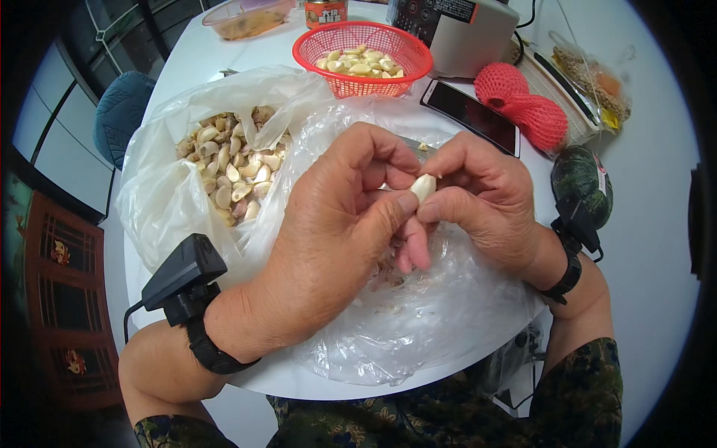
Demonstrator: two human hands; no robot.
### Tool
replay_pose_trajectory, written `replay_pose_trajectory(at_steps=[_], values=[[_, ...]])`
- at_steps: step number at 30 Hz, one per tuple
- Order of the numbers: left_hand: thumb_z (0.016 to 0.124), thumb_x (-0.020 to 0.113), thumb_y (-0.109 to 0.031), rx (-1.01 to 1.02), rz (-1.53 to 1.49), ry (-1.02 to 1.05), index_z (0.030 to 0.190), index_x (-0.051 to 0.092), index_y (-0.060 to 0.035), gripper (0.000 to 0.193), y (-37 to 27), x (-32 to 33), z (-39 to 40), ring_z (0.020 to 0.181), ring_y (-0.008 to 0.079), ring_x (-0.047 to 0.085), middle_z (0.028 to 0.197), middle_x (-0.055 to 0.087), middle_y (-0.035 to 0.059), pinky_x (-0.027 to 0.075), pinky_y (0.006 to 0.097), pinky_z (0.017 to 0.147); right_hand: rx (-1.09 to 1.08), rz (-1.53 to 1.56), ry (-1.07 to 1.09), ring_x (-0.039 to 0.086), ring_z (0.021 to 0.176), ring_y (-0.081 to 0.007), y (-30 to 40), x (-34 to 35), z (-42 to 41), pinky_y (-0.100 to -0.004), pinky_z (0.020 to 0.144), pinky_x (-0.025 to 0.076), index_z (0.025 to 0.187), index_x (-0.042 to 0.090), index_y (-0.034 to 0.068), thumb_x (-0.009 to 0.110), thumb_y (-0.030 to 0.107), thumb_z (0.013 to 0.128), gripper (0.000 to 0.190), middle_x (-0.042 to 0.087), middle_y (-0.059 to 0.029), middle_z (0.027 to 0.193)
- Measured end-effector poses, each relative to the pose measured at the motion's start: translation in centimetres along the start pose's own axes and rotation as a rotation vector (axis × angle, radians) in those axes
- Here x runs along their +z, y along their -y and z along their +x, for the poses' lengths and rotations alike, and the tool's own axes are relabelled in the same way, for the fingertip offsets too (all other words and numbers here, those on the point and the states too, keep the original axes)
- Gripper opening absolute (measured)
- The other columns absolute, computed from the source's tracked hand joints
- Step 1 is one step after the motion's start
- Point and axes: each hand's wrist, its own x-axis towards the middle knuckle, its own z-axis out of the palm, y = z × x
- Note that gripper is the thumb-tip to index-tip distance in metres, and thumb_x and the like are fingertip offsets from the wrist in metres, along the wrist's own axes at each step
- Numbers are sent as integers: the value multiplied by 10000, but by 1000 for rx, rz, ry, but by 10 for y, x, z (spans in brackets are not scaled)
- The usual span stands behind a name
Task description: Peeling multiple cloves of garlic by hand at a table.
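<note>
My left hand (pixel 336 224) grips a pale garlic clove (pixel 423 187) between thumb and fingers. The thumb and forefinger of my right hand (pixel 487 201) close on the clove's right side. Below the hands, garlic skins (pixel 386 277) lie on a clear plastic bag (pixel 448 319). Unpeeled garlic cloves (pixel 235 171) fill a whitish plastic bag (pixel 151 196) at the left. Beyond the hands, peeled cloves (pixel 361 63) lie in a red plastic mesh basket (pixel 364 88). Part of a metal blade (pixel 413 143) shows behind my fingers; the rest is hidden.
A smartphone (pixel 473 116), red foam fruit netting (pixel 521 106) and a dark green round fruit (pixel 582 185) lie at the right. Farther back stand a grey appliance (pixel 470 45), a tin (pixel 326 14) and a plastic container (pixel 249 22). A blue chair (pixel 120 117) is beyond the table's left edge.
</note>
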Motion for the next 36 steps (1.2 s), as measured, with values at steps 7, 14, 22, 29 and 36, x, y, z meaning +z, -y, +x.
replay_pose_trajectory(at_steps=[7, 14, 22, 29, 36], values=[[878, 559, -61, -105, -35, 77, 1023, 452, -31, 183, 1, -10, 4, 475, 78, 512, 778, 549, 42, 394, 175, 407, -25, -240, 95, 530, 561, -71, 3, -5, 6, -227, 514, 417, 864, 534, 17, 619, 80, 811, 119, 579, -35, 683], [911, 494, -49, -75, -54, 158, 950, 451, -37, 60, 9, -11, 2, 425, 76, 501, 677, 530, 27, 351, 182, 355, -119, -500, 135, 479, 499, -128, 7, -2, 3, -252, 479, 383, 737, 514, 14, 567, 106, 836, 145, 496, -57, 606], [911, 468, -20, -152, -98, 125, 922, 446, -21, 25, 2, -6, 2, 428, 95, 536, 628, 523, 32, 371, 193, 358, 64, -204, 19, 505, 563, -65, -2, 4, 3, -210, 518, 422, 802, 519, 16, 487, 112, 899, 140, 516, 2, 651], [890, 464, 26, 63, 93, -9, 879, 452, -28, 56, 7, 2, -4, 418, 77, 497, 627, 523, 36, 352, 202, 338, 29, -156, 54, 560, 628, -77, 3, 3, 2, -204, 571, 463, 869, 556, -13, 563, 36, 844, 55, 583, -31, 727], [863, 462, 25, -132, 250, -8, 870, 451, -19, 46, 17, -5, 2, 399, 113, 490, 621, 518, 46, 386, 245, 350, -225, -733, -50, 542, 545, -229, 6, -2, 23, -304, 524, 423, 807, 573, -22, 622, 6, 747, 83, 544, -132, 683]])
